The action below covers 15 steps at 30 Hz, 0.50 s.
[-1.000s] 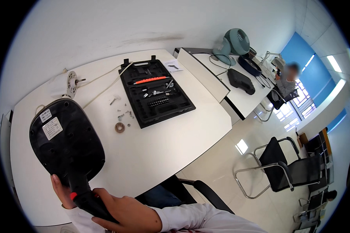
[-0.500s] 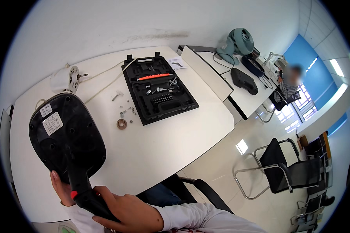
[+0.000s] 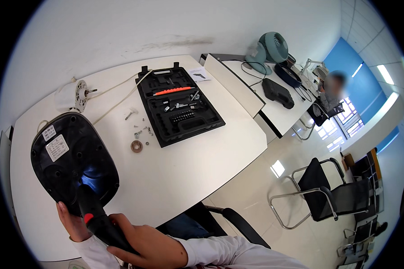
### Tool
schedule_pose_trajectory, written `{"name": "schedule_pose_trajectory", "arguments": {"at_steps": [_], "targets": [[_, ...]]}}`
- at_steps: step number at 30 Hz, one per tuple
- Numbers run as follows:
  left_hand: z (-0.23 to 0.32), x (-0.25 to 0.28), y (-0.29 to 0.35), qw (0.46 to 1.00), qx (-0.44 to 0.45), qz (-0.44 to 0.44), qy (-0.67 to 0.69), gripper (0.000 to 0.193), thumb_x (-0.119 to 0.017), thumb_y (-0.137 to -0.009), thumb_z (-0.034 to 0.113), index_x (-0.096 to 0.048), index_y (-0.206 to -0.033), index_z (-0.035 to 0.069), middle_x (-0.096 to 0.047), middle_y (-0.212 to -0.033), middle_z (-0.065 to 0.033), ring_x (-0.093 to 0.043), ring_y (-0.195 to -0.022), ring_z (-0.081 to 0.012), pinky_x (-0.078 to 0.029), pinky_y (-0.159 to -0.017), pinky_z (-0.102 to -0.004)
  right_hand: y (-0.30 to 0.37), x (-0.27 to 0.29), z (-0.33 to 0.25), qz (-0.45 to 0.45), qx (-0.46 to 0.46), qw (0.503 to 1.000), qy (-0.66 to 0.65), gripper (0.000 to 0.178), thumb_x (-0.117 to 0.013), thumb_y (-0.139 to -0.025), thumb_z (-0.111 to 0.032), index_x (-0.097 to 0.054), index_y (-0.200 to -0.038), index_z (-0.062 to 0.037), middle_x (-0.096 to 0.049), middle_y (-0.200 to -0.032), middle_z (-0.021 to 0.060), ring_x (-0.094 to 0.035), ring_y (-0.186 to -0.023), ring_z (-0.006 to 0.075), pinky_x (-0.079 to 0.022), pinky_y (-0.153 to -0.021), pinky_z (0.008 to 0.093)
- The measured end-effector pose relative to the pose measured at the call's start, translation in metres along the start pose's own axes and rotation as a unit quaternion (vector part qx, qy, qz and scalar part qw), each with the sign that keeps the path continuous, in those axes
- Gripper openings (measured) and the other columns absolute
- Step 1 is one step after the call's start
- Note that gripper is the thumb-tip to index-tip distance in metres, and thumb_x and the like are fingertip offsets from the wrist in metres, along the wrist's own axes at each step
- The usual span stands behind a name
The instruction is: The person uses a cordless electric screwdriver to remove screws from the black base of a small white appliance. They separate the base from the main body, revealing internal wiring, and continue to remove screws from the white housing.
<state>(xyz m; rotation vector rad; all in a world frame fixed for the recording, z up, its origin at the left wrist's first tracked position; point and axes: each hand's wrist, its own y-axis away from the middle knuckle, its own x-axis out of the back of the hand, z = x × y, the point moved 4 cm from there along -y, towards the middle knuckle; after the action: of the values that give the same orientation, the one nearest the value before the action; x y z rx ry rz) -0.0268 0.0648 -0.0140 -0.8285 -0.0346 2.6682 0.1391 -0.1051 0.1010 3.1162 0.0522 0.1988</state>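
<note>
My right hand [image 3: 150,244] is wrapped round the handle of a black cordless screwdriver [image 3: 94,208] with a red switch. Its nose points at the underside of a black fan base [image 3: 72,152], and a bluish light shines on the plastic there. Whether the bit touches a screw is hidden. My left hand [image 3: 72,219] grips the base at its near edge, which is tipped up with labels facing me. Behind it is a white fan motor [image 3: 72,96] with a metal shaft. Small screws [image 3: 138,133] and a brown ring [image 3: 136,146] lie to the right.
An opened black tool case [image 3: 179,107] with bits and an orange flexible shaft lies on the white table [image 3: 188,170]. A cream cord [image 3: 121,99] runs from the motor side. Farther right are a green fan [image 3: 273,47], a closed black case [image 3: 278,93], a chair [image 3: 318,188] and a seated person.
The screwdriver's light has come on, brightening the base's underside. The whole view has shifted slightly; both hands keep their grips.
</note>
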Motion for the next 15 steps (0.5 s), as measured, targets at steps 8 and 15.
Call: {"name": "schedule_pose_trajectory", "arguments": {"at_steps": [8, 15], "targets": [[-0.001, 0.003, 0.000, 1.000, 0.024, -0.013, 0.012, 0.046, -0.038, -0.098, 0.034, -0.038, -0.132, 0.003, -0.050, -0.127, -0.0140, -0.054, -0.111, -0.0259, -0.045, -0.094, -0.0391, 0.000, -0.007, 0.003, 0.028, 0.052, 0.998, 0.028, 0.051, -0.050, -0.091, -0.029, -0.027, -0.119, 0.0068, -0.057, -0.074, 0.0292, -0.057, -0.061, 0.0446, -0.044, -0.056, 0.0455], [-0.010, 0.032, -0.001, 0.996, -0.008, 0.084, -0.043, 0.046, -0.040, -0.097, 0.034, -0.039, -0.130, 0.002, -0.049, -0.126, -0.0129, -0.052, -0.110, -0.0230, -0.043, -0.094, -0.0357, 0.000, -0.009, 0.002, 0.014, 0.040, 0.999, 0.031, 0.051, -0.051, -0.090, -0.027, -0.027, -0.118, 0.0079, -0.056, -0.070, 0.0292, -0.056, -0.059, 0.0439, -0.044, -0.054, 0.0451]]}}
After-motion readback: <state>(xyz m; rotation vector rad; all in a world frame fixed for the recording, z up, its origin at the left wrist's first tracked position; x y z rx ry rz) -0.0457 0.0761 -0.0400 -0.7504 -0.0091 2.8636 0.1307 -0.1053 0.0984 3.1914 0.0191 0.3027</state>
